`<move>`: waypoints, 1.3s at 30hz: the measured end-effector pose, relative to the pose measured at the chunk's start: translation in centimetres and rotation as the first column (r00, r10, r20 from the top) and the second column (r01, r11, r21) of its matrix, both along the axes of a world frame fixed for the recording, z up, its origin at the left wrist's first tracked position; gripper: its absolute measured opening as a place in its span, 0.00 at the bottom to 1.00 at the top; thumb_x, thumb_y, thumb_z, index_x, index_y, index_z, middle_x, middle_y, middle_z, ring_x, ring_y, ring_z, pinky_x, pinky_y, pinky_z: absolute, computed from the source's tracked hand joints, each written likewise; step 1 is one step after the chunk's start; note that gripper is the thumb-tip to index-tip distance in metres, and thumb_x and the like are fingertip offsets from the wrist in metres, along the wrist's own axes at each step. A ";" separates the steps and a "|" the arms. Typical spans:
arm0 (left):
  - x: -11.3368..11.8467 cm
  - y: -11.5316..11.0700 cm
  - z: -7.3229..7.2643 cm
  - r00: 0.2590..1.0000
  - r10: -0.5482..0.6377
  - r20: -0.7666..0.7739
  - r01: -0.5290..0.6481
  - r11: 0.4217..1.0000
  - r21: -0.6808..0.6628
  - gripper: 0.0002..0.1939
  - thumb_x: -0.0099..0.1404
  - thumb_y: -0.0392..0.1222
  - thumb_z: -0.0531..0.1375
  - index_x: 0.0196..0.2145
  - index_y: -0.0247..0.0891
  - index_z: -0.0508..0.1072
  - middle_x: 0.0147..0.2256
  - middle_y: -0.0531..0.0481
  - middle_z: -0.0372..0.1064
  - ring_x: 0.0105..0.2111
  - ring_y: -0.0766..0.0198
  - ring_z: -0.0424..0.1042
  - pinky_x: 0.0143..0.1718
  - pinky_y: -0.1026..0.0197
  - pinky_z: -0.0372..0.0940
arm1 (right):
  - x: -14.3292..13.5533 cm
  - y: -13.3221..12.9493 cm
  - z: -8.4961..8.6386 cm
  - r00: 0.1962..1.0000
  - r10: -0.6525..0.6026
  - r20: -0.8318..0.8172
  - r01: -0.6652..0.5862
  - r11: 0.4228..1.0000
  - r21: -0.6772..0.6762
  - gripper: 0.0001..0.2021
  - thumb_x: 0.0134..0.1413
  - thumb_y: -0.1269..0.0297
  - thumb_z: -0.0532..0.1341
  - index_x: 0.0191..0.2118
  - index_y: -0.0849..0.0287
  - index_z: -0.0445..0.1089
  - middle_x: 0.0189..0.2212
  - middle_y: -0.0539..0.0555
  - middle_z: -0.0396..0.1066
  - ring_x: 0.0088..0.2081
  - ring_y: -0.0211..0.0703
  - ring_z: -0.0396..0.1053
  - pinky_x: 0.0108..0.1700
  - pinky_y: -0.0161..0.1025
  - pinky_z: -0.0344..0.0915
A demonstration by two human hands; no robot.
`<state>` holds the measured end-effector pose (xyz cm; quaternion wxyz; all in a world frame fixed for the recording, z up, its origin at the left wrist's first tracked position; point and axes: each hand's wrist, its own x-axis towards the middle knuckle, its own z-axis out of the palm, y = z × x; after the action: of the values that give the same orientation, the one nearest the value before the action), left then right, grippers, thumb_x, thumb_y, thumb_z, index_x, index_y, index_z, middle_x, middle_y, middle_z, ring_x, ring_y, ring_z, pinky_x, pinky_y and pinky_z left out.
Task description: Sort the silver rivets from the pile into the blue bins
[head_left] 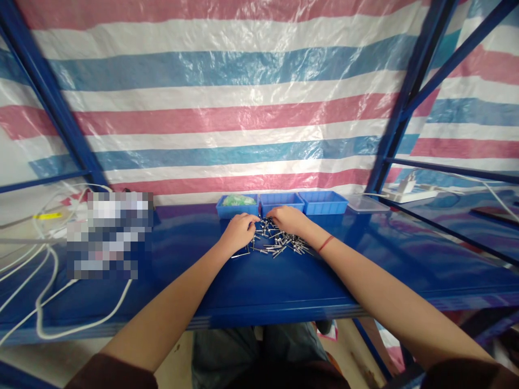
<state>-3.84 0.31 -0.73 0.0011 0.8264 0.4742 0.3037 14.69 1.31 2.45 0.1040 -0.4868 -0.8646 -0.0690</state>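
Note:
A loose pile of thin metal pins that look like blind rivets (279, 249) lies on the blue tabletop between my hands. My left hand (240, 233) is at the pile's left edge, fingers curled and thumb and index finger drawn together; what they pinch is too small to make out. Over the back of the pile, my right hand (288, 219) bends down with closed fingers, their tips partly hidden among the pins. Just behind the hands stand three blue bins: the left bin (222, 209) holds something green, the middle bin (300, 199) is partly covered by my right hand, and the right bin (324, 206) is beside it.
A clear plastic lid (368, 204) lies right of the bins, with a white power strip (413, 193) beyond it. White cables (52, 292) loop across the left side near a pixelated area. Blue metal posts (399, 124) frame a striped plastic sheet (227, 102) behind.

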 end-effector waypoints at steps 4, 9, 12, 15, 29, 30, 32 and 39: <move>0.3 -0.6 0.5 1.000 -0.007 -0.025 0.007 1.000 0.002 0.15 0.61 0.34 0.50 0.41 0.41 0.74 0.40 0.47 0.71 0.42 0.57 0.68 0.48 0.55 0.61 | -1.0 0.0 -0.7 0.998 -0.025 0.055 0.022 0.998 0.056 0.15 0.58 0.70 0.48 0.45 0.59 0.70 0.42 0.61 0.71 0.43 0.50 0.70 0.40 0.39 0.63; 0.0 -0.6 1.0 0.999 0.015 -0.036 -0.015 1.000 0.010 0.16 0.62 0.35 0.50 0.42 0.41 0.74 0.40 0.47 0.72 0.42 0.57 0.68 0.48 0.54 0.62 | -1.7 0.2 -0.9 0.996 -0.044 0.076 0.042 0.999 0.032 0.17 0.60 0.68 0.46 0.46 0.58 0.68 0.44 0.61 0.69 0.41 0.50 0.71 0.39 0.41 0.64; -0.3 -0.3 0.7 0.999 0.016 -0.034 -0.016 1.000 -0.017 0.15 0.62 0.35 0.50 0.41 0.41 0.75 0.38 0.47 0.72 0.41 0.58 0.69 0.47 0.55 0.62 | -2.0 0.1 -0.8 0.994 -0.068 0.087 0.065 0.997 0.038 0.16 0.60 0.68 0.45 0.44 0.60 0.68 0.43 0.62 0.68 0.40 0.50 0.71 0.39 0.41 0.64; -0.3 -0.3 0.5 0.999 0.025 -0.028 -0.025 0.999 -0.021 0.14 0.61 0.36 0.51 0.40 0.42 0.75 0.38 0.47 0.72 0.41 0.58 0.69 0.48 0.56 0.62 | -2.2 -0.1 -0.6 0.995 -0.063 0.084 0.058 0.997 0.056 0.15 0.60 0.68 0.45 0.43 0.61 0.68 0.44 0.63 0.69 0.40 0.49 0.71 0.39 0.40 0.64; 0.7 -1.2 0.9 0.999 -0.016 -0.048 0.014 0.999 -0.031 0.14 0.61 0.35 0.52 0.40 0.39 0.75 0.40 0.46 0.72 0.42 0.58 0.69 0.50 0.56 0.60 | -2.1 0.2 -0.4 0.996 0.050 0.076 -0.052 0.998 0.025 0.14 0.57 0.69 0.49 0.37 0.60 0.72 0.39 0.61 0.73 0.41 0.48 0.71 0.37 0.37 0.61; 0.7 -1.2 0.9 0.998 -0.022 -0.054 0.020 0.999 -0.034 0.14 0.61 0.36 0.52 0.40 0.39 0.75 0.39 0.47 0.73 0.42 0.57 0.69 0.49 0.56 0.60 | -2.0 0.2 -0.3 0.995 0.064 0.074 -0.066 0.998 0.018 0.14 0.56 0.69 0.49 0.36 0.60 0.73 0.38 0.61 0.73 0.40 0.48 0.71 0.38 0.36 0.61; 0.7 -1.3 0.9 0.997 -0.031 -0.070 0.028 0.999 -0.040 0.14 0.61 0.36 0.52 0.39 0.40 0.76 0.38 0.47 0.73 0.41 0.57 0.70 0.49 0.56 0.61 | -1.9 0.2 -0.2 0.995 0.079 0.064 -0.080 0.997 0.000 0.13 0.55 0.70 0.50 0.36 0.60 0.73 0.37 0.60 0.74 0.40 0.47 0.71 0.38 0.36 0.61; 0.7 -1.2 1.0 0.995 -0.057 -0.080 0.054 0.998 -0.045 0.13 0.61 0.37 0.53 0.38 0.39 0.76 0.38 0.47 0.73 0.40 0.57 0.70 0.47 0.57 0.61 | -1.3 0.4 -0.4 0.989 0.145 0.002 -0.145 0.989 0.004 0.10 0.54 0.70 0.53 0.36 0.59 0.72 0.38 0.58 0.73 0.39 0.44 0.70 0.38 0.34 0.60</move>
<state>-3.13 -0.85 0.23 0.0080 0.8508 0.4570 0.2593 13.34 1.69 2.01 0.1091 -0.4223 -0.8976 -0.0632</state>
